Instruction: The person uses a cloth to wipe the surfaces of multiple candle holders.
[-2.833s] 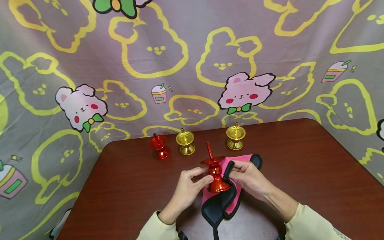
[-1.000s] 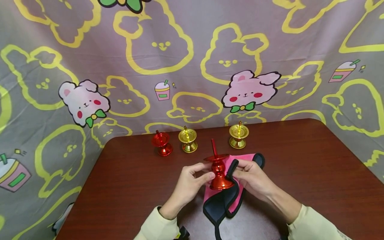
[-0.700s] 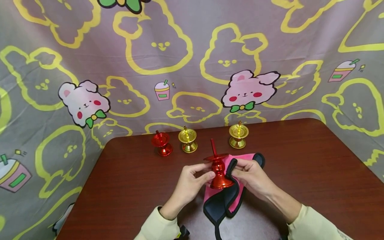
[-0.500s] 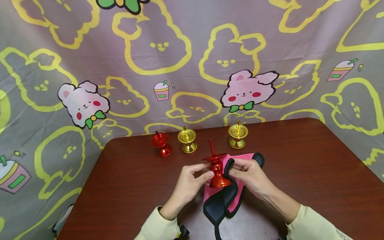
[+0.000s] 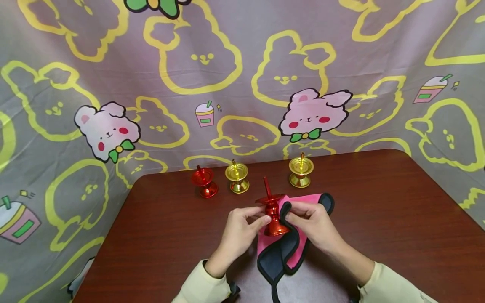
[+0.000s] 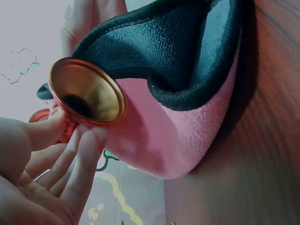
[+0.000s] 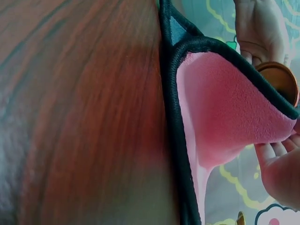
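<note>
A shiny red candle holder (image 5: 275, 228), with a dish and a thin upright tube on top, is held up above the table, tilted slightly left. My left hand (image 5: 236, 233) grips its stem between thumb and fingers. In the left wrist view its hollow gold-coloured underside (image 6: 96, 93) faces the camera. My right hand (image 5: 318, 223) pinches a pink cloth (image 5: 308, 203) with black edging and a dark back, pressing a fold of it to the holder's right side. The rest of the cloth (image 7: 225, 98) hangs down to the table, and its folds partly hide the right fingertips.
Along the back of the brown table (image 5: 159, 235) stand another red candle holder (image 5: 207, 189) and two gold ones, a left gold holder (image 5: 238, 185) and a right gold holder (image 5: 300, 180). Behind them hangs a cartoon-printed curtain (image 5: 246, 84). A cord loop (image 5: 274, 290) trails from the cloth towards the front.
My right hand has shifted slightly left with the cloth fold, now overlapping more of the holder's side. The left hand keeps its grip, and the holder has tilted a little to the left.
</note>
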Motion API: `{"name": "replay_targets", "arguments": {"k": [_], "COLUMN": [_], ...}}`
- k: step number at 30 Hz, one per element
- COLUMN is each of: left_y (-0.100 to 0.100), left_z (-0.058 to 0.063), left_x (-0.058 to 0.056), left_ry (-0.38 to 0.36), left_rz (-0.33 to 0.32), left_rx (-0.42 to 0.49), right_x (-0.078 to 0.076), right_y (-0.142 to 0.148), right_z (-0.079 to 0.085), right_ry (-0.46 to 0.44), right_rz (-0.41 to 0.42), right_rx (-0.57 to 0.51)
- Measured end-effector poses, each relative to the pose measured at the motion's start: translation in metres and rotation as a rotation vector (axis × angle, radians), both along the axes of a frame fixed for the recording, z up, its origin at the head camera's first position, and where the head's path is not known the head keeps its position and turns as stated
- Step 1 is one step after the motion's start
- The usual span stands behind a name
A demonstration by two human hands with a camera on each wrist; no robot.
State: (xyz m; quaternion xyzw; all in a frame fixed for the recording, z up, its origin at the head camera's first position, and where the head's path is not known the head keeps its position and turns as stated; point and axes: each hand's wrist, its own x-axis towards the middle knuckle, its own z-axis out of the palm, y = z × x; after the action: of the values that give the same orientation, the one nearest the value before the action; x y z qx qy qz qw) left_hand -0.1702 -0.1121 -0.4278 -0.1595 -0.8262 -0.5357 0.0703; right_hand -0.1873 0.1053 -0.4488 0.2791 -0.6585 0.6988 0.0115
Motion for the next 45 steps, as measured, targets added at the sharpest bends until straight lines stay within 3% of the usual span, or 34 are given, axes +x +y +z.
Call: {"name": "replay_targets", "arguments": {"k": [9, 14, 16, 18, 21, 25, 28, 30, 35, 39, 45], "left_y": [0.006, 0.012, 0.013, 0.012, 0.007, 0.000, -0.002, -0.003, -0.004, -0.005, -0.005], "left_z": [0.006, 0.008, 0.008, 0.007, 0.004, 0.000, -0.002, -0.003, -0.006, -0.007, -0.007], "left_x": [0.001, 0.001, 0.000, 0.000, 0.000, 0.002, 0.003, 0.003, 0.007, 0.007, 0.006], "left_ry": [0.159, 0.324, 0.380, 0.403, 0.331, 0.140, 0.054, -0.001, -0.147, -0.127, -0.112], "left_rz": [0.112, 0.155, 0.161, 0.163, 0.120, 0.018, -0.019, -0.041, -0.120, -0.162, -0.167], "left_rx": [-0.210, -0.354, -0.382, -0.363, -0.210, 0.146, 0.343, 0.425, 0.461, 0.372, 0.362], "right_x": [0.008, 0.014, 0.013, 0.011, 0.004, -0.005, -0.009, -0.010, -0.009, -0.008, -0.008], "right_y": [-0.014, -0.024, -0.025, -0.023, -0.013, 0.004, 0.012, 0.013, 0.011, 0.010, 0.009], "right_z": [0.003, 0.005, 0.005, 0.004, 0.004, 0.005, 0.005, 0.005, 0.001, -0.002, -0.004], "right_ry": [0.028, 0.071, 0.062, 0.021, -0.080, -0.222, -0.265, -0.268, -0.282, -0.277, -0.253], "right_rz": [-0.180, -0.326, -0.331, -0.282, -0.138, 0.124, 0.306, 0.378, 0.400, 0.394, 0.383], "right_rx": [0.153, 0.258, 0.255, 0.212, 0.077, -0.159, -0.265, -0.291, -0.300, -0.303, -0.297]}}
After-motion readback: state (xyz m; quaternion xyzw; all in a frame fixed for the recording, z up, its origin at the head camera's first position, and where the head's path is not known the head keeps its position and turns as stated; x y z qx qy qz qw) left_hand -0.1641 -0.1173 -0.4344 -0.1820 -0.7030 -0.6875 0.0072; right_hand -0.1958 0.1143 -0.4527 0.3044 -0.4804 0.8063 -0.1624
